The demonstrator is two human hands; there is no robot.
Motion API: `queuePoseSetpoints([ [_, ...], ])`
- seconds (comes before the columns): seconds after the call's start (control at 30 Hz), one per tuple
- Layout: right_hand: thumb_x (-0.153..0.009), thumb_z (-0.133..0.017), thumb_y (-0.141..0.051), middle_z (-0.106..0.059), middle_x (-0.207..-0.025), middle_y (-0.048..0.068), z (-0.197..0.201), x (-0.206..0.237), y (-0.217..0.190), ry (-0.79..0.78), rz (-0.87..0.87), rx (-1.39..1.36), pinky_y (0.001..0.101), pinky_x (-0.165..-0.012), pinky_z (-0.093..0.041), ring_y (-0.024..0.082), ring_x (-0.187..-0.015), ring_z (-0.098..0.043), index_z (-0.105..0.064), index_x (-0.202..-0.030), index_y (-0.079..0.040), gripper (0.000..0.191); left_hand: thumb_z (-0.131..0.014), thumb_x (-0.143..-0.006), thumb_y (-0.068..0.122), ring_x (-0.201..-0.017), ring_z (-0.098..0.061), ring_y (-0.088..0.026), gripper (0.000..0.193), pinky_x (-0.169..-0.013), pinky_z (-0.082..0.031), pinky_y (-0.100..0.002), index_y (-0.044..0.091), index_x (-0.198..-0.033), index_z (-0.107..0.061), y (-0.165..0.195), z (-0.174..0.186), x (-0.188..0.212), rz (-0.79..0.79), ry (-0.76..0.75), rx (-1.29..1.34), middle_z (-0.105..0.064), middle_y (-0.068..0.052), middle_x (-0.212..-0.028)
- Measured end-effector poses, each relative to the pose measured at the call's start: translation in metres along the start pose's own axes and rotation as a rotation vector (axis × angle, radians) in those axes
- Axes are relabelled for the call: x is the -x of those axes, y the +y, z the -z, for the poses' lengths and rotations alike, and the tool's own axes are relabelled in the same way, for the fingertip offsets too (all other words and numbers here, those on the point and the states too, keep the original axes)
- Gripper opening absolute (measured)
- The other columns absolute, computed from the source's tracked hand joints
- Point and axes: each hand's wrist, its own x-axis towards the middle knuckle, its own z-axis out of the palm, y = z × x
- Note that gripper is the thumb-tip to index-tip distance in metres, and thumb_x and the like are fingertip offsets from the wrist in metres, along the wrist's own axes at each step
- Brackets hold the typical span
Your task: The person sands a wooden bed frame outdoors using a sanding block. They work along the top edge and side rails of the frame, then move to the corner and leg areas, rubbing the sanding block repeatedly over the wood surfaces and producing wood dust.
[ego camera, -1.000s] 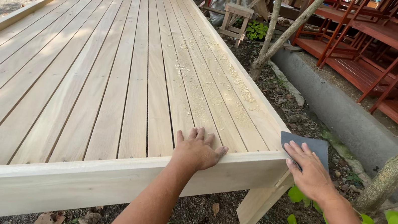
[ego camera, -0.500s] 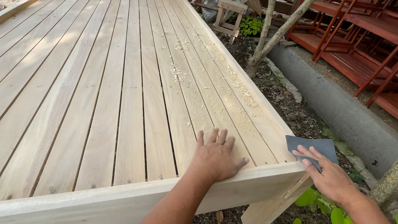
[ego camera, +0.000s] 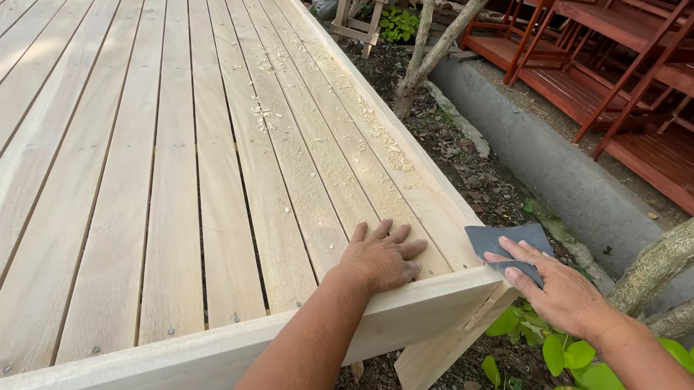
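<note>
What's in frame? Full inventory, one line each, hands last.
slatted wooden platform: 1, pale unfinished wood, fills left and centre
sawdust: scattered, pale, along the right-hand slats
sandpaper sheet: 1, dark grey, at the platform's near right corner
small wooden stool: 1, pale, top centre on soil
tree trunks: several, grey-brown, right of platform
red wooden furniture: stacked, count unclear, top right
concrete kerb: 1, grey, between soil and furniture
leafy plant: green, bottom right
left hand: flat on the slats by the front rail
right hand: fingers pressing the sandpaper sheet
</note>
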Motion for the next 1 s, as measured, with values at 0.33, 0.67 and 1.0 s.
queuePoseSetpoints([
  [0.33, -0.098, -0.04, -0.053, -0.024, -0.17, -0.01, 0.017, -0.014, 0.015, -0.066, 0.174, 0.137, 0.0469, -0.127, -0.015, 0.025, -0.158, -0.014, -0.06, -0.146, -0.047, 0.053, -0.034, -0.102, 0.046, -0.159, -0.007, -0.024, 0.056, -0.127, -0.002, -0.056, 0.042, -0.158, -0.03, 0.003, 0.007, 0.004, -0.013, -0.02, -0.016, -0.014, 0.006, -0.172],
  [0.67, -0.099, -0.04, -0.051, -0.016, -0.173, -0.002, 0.003, -0.051, 0.006, -0.067, 0.179, 0.179, 0.0439, -0.128, -0.013, 0.027, -0.159, -0.009, -0.061, -0.141, -0.044, 0.048, -0.034, -0.102, 0.047, -0.16, -0.005, -0.026, 0.06, -0.127, -0.001, -0.057, 0.038, -0.161, -0.027, 0.007, 0.009, 0.005, 0.017, -0.04, -0.022, -0.011, 0.002, -0.173],
  [1.0, -0.096, -0.045, -0.054, -0.016, -0.171, -0.007, 0.03, -0.013, 0.003, -0.075, 0.132, 0.108, 0.0458, -0.126, -0.01, 0.024, -0.159, -0.003, -0.059, -0.147, -0.048, 0.053, -0.028, -0.104, 0.049, -0.159, -0.005, -0.028, 0.061, -0.125, -0.002, -0.059, 0.032, -0.162, -0.023, 0.015, 0.008, -0.002, 0.049, 0.001, -0.054, -0.011, -0.003, -0.172],
])
